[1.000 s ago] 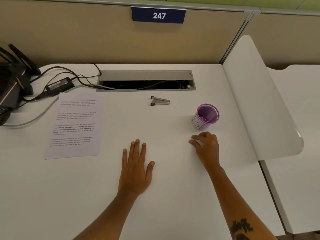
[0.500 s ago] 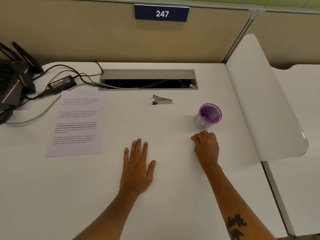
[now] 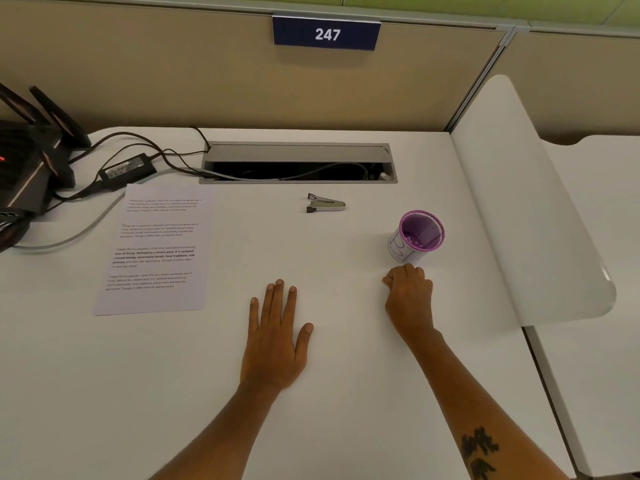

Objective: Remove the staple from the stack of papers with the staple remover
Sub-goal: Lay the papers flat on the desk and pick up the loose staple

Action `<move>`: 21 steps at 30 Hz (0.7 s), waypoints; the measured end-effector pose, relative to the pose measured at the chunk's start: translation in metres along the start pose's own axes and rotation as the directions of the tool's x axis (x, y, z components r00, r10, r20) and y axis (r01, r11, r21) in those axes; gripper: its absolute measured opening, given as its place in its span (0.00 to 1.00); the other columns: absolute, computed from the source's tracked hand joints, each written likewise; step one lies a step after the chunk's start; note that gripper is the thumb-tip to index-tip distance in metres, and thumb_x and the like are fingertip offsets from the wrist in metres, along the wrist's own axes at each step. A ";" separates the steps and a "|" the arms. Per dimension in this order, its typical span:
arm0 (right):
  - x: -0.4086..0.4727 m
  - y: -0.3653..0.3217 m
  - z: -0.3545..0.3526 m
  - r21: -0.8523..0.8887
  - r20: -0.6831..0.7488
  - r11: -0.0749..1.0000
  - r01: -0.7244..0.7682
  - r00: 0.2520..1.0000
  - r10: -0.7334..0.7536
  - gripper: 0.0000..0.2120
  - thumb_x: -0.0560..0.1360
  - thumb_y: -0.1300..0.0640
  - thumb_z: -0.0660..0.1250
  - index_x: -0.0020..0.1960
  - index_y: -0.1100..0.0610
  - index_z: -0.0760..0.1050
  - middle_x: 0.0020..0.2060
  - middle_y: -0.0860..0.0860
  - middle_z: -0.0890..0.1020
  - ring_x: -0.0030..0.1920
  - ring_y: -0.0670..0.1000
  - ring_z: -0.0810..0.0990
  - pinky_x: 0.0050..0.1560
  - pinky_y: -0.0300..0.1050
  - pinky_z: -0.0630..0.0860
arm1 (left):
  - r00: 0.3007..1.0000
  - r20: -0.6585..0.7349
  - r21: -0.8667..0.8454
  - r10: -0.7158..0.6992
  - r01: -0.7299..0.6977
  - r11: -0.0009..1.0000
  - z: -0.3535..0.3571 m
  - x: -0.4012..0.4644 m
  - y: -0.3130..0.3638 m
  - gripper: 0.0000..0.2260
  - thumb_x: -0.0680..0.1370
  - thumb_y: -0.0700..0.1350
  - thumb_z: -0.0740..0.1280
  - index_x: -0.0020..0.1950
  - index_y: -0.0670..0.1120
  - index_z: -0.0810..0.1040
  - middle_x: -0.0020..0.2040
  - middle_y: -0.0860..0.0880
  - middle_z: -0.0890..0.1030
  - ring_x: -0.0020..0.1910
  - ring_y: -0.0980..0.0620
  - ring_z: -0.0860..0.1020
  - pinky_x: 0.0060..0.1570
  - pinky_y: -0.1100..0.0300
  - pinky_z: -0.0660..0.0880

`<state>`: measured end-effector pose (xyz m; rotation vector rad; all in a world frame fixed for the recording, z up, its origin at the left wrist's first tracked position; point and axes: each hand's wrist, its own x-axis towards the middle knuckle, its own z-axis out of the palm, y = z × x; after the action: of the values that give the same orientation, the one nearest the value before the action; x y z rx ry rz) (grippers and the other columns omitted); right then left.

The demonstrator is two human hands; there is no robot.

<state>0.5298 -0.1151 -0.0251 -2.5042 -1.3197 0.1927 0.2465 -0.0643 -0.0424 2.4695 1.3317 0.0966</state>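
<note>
A: So, where does the small metal staple remover with black tips (image 3: pixel 325 203) lie?

B: Upper centre of the frame, long axis left–right, above both hands. The flat, open left hand (image 3: pixel 275 336) looks about as near to it as the right hand (image 3: pixel 408 296), curled in a loose fist and holding nothing.

A: And the white printed stack of papers (image 3: pixel 156 249)?

B: Left of centre — the staple itself is too small to make out.
</note>
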 end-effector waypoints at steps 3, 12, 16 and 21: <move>-0.001 0.006 -0.005 0.089 0.011 0.995 -0.034 0.999 0.033 0.09 0.79 0.69 0.63 0.48 0.58 0.78 0.46 0.53 0.80 0.48 0.57 0.75 0.49 0.52 0.71 | 1.000 -0.001 -0.002 0.003 -0.003 1.000 0.000 0.000 0.000 0.33 0.85 0.62 0.46 0.87 0.48 0.47 0.88 0.45 0.46 0.87 0.47 0.44 0.85 0.39 0.50; 0.025 -0.004 -0.088 0.279 -0.263 0.959 0.048 0.965 0.028 0.06 0.81 0.68 0.63 0.48 0.63 0.76 0.43 0.51 0.75 0.45 0.54 0.71 0.43 0.38 0.61 | 1.000 -0.011 -0.021 0.005 -0.006 1.000 0.000 0.000 0.000 0.33 0.86 0.61 0.49 0.87 0.47 0.48 0.88 0.45 0.47 0.87 0.47 0.44 0.85 0.38 0.51; 0.056 -0.002 -0.106 0.270 -0.210 0.963 -0.013 0.975 0.072 0.07 0.82 0.66 0.63 0.50 0.63 0.79 0.46 0.52 0.78 0.49 0.53 0.74 0.39 0.31 0.65 | 1.000 -0.006 -0.020 0.005 -0.005 1.000 0.000 0.000 0.000 0.33 0.86 0.61 0.49 0.87 0.48 0.48 0.88 0.45 0.47 0.87 0.47 0.44 0.84 0.38 0.51; 0.069 0.004 -0.107 0.193 -0.214 0.981 -0.002 0.976 0.044 0.06 0.79 0.62 0.71 0.52 0.64 0.84 0.47 0.59 0.85 0.47 0.56 0.81 0.44 0.36 0.72 | 1.000 -0.001 -0.020 0.001 -0.001 1.000 0.000 0.001 0.000 0.33 0.86 0.61 0.49 0.87 0.48 0.47 0.88 0.45 0.46 0.87 0.47 0.43 0.85 0.38 0.51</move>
<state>0.5991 -0.0822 0.0766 -2.3050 -1.1287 0.0455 0.2469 -0.0635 -0.0426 2.4538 1.3237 0.1101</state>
